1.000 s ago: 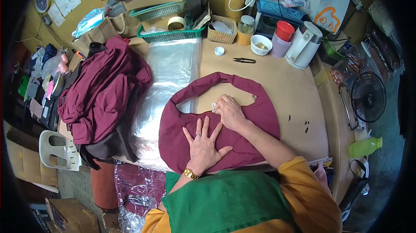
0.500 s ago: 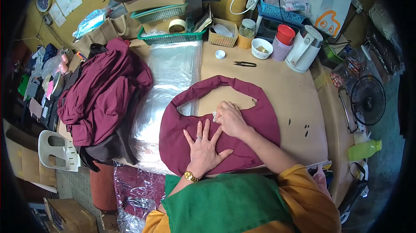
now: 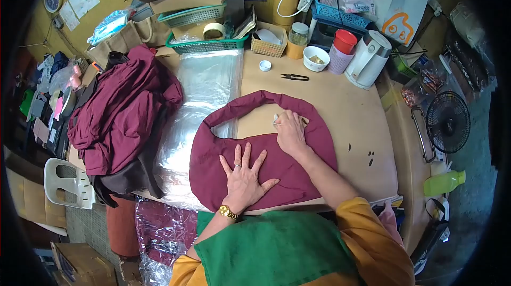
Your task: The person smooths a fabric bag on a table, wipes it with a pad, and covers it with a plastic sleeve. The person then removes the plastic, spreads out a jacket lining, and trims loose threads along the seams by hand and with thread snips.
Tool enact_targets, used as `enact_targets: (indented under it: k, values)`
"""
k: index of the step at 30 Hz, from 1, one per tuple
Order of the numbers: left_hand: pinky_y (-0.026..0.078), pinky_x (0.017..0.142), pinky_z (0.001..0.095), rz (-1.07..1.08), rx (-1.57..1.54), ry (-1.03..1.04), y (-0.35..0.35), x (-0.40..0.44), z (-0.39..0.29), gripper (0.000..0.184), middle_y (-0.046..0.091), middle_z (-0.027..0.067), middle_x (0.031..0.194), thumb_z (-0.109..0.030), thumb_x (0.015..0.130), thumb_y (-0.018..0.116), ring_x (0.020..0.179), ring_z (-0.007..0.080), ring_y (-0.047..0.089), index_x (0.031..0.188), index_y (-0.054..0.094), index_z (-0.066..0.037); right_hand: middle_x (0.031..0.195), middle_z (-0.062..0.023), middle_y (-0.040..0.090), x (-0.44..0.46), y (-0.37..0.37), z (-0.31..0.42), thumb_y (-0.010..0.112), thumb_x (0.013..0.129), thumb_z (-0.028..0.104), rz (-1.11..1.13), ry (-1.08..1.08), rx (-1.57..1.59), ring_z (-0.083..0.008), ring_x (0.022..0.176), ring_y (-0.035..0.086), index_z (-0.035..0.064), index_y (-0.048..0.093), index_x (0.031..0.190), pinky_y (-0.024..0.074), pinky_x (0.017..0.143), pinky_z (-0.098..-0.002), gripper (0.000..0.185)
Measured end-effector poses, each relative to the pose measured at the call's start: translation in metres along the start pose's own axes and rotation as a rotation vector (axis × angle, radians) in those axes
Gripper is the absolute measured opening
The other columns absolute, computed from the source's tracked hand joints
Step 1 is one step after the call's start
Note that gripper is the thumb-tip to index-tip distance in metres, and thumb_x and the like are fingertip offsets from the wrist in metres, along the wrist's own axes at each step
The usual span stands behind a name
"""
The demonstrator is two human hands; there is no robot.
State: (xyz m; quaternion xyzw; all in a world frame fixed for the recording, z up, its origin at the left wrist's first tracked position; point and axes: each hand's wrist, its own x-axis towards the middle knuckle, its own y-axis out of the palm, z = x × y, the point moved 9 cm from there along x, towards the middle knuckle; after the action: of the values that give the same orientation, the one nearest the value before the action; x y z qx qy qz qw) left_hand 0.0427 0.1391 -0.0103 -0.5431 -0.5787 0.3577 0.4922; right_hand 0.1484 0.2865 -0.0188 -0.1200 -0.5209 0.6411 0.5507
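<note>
The maroon bag (image 3: 279, 164) lay flat on the table (image 3: 362, 110). Across its front the left hand (image 3: 245, 180) spread open—presumably steadying the fabric—while at its opening the right hand (image 3: 290, 133) gripped a small white piece (image 3: 275, 120). Beyond it, the carrier bag's (image 3: 402, 1) lettering was too small to read.

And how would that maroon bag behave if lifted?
The maroon bag would probably sag, since its cloth lies flat and creased. It's likely light, showing no bulge of contents. Its strap might stay slightly rounded, looking puffy.
</note>
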Motion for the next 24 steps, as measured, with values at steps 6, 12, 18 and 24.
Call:
enact_targets:
  k: [6, 12, 18, 24]
  values:
    - [0.052, 0.083, 0.0466, -0.044, -0.277, -0.085, -0.022, 0.044, 0.018, 0.060, 0.048, 0.0203, 0.125, -0.020, 0.086, 0.068, 0.098, 0.0393, 0.059, 0.138, 0.043, -0.003, 0.097, -0.0220, 0.062, -0.006, 0.002, -0.011, 0.054, 0.093, 0.006, -0.075, 0.071, 0.258, -0.0418, 0.090, 0.060, 0.0028, 0.047, 0.107, 0.0452, 0.078, -0.0500, 0.016]
    - [0.052, 0.080, 0.0448, 0.054, -0.311, -0.098, -0.004, 0.063, 0.040, 0.049, 0.049, 0.0216, 0.112, -0.011, 0.087, 0.064, 0.094, 0.0402, 0.059, 0.133, 0.049, -0.001, 0.100, -0.0219, 0.061, -0.007, 0.000, -0.017, 0.053, 0.094, 0.008, -0.060, 0.113, 0.387, -0.0413, 0.091, 0.061, 0.0030, 0.046, 0.109, 0.0465, 0.077, -0.0490, 0.018]
    - [0.041, 0.100, 0.0395, -0.010, -0.075, 0.087, 0.002, 0.006, 0.008, 0.048, 0.052, 0.0210, 0.114, -0.012, 0.090, 0.057, 0.113, 0.0347, 0.048, 0.134, 0.050, 0.004, 0.093, -0.0125, 0.061, -0.005, -0.016, -0.009, 0.060, 0.086, 0.005, -0.180, 0.001, 0.431, -0.0336, 0.091, 0.059, 0.0057, 0.060, 0.092, 0.0457, 0.080, -0.0427, 0.006]
    - [0.040, 0.103, 0.0403, -0.060, -0.002, 0.055, 0.012, -0.003, 0.007, 0.047, 0.054, 0.0199, 0.125, -0.013, 0.093, 0.050, 0.116, 0.0348, 0.049, 0.137, 0.048, 0.003, 0.087, -0.0022, 0.061, -0.021, -0.001, 0.055, 0.069, 0.077, 0.014, 0.109, -0.282, 0.199, -0.0234, 0.094, 0.054, 0.0137, 0.071, 0.073, 0.0359, 0.086, -0.0407, 0.004]
